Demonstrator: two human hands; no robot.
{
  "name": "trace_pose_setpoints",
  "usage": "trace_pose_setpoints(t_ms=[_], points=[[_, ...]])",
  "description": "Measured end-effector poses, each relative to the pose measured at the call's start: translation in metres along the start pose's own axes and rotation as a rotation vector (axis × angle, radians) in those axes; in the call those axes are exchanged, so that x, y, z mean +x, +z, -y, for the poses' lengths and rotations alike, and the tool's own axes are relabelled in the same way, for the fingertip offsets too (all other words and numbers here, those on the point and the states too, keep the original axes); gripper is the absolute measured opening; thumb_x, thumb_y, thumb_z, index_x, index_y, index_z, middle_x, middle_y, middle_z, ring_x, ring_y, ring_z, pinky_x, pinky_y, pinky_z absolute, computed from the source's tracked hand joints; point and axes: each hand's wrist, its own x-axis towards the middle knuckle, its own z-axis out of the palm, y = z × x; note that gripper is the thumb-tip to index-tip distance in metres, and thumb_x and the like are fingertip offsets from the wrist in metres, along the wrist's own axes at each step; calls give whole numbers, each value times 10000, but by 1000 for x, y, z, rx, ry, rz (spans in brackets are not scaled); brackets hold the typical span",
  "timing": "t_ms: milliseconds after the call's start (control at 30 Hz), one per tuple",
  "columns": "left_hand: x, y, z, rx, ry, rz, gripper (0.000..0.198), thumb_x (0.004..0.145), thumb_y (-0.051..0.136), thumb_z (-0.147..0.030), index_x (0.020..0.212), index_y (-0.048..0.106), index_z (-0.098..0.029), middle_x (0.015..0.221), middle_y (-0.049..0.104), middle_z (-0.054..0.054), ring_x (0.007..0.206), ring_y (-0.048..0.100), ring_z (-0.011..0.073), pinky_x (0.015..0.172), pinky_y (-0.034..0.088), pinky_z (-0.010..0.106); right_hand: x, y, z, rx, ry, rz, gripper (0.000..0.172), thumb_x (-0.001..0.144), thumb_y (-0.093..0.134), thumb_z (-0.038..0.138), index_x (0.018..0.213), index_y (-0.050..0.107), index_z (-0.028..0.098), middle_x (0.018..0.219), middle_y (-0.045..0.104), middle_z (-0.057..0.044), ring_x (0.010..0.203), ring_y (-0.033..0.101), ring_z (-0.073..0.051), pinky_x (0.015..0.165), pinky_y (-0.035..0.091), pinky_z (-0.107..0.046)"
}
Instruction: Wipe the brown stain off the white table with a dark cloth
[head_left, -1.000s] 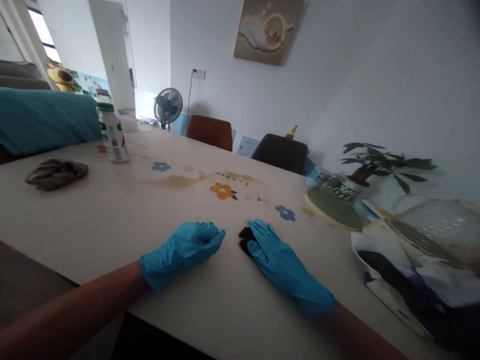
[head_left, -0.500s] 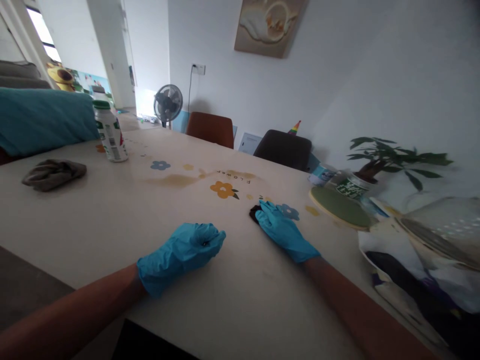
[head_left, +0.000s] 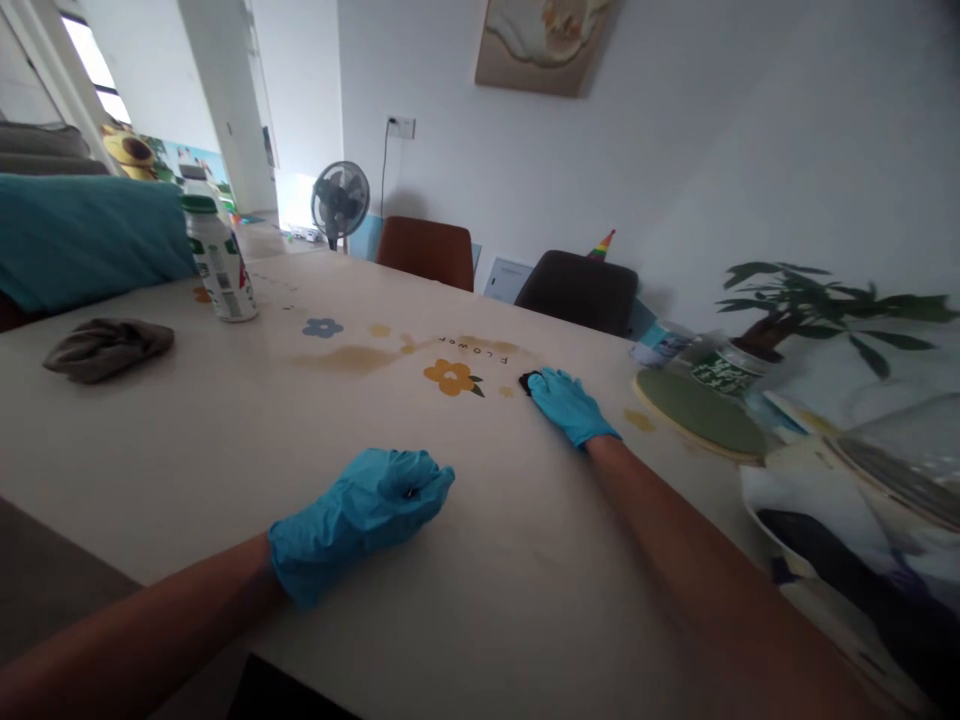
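Observation:
Both my hands wear blue rubber gloves. My right hand [head_left: 568, 404] presses a small dark sponge-like pad [head_left: 526, 384] flat on the white tabletop [head_left: 337, 420], just right of a printed yellow flower [head_left: 450, 378]. Only the pad's left edge shows; the glove covers the rest. My left hand [head_left: 367, 512] rests closed on the near part of the table. A tiny dark spot shows between its fingers, but what it holds, if anything, is hidden. Yellowish-brown stains [head_left: 349, 359] lie beyond, around the printed "Flower" lettering.
A crumpled grey-brown cloth [head_left: 111, 349] lies at the left, near a white bottle with a green cap [head_left: 221, 265]. Along the right side are a green round mat [head_left: 701, 412], a potted plant [head_left: 731, 366] and a cluttered pile. Two chairs, one brown [head_left: 425, 252], stand beyond the table.
My right hand has slid the dark pad farther away across the table and slightly right, uncovering the tabletop nearer me. My left hand stays closed in nearly the same place. The view has shifted slightly.

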Motion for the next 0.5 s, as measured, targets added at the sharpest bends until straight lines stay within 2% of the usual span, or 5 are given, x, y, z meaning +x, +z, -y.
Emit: trace_pose_setpoints(t_ms=[100,233,333,433,500], points=[[-1,-4,-6,-79,-85,76,422,1103,459,-455,727,382,-277,667,504,-30,651,398,158,662,355,329,-4,2,0,7,4,-11,683,1337,367,442,1780,764,107,1927,685,-299,1862,602,-452,1592,384,-637],[1,-6,-8,-77,-173,104,420,1093,463,-483,733,389,-281,701,523,-21,686,448,171,715,411,345,-27,6,-4,22,-20,-16,728,1347,374,553,1805,760,139,1964,658,-268,1871,591,-470,1588,407,-652],[4,-5,-5,-52,-195,145,429,1096,470,-461,712,445,-272,704,577,-2,699,515,183,729,432,348,-52,12,-7,24,-114,-54,741,1342,389,610,1803,774,177,1945,688,-242,1856,608,-477,1588,413,-685],[4,-5,-3,-42,-220,163,454,1115,491,-465,709,499,-262,712,630,9,720,579,190,748,472,339,-78,21,-10,15,-220,-104,757,1328,396,600,1797,784,149,1934,695,-254,1836,633,-493,1597,401,-730],[4,-6,-4,-35,-250,168,461,1116,489,-479,711,513,-258,726,651,11,722,591,187,756,487,333,-95,28,-13,41,-273,-121,744,1323,408,608,1783,807,180,1914,720,-235,1836,639,-491,1582,441,-745]])
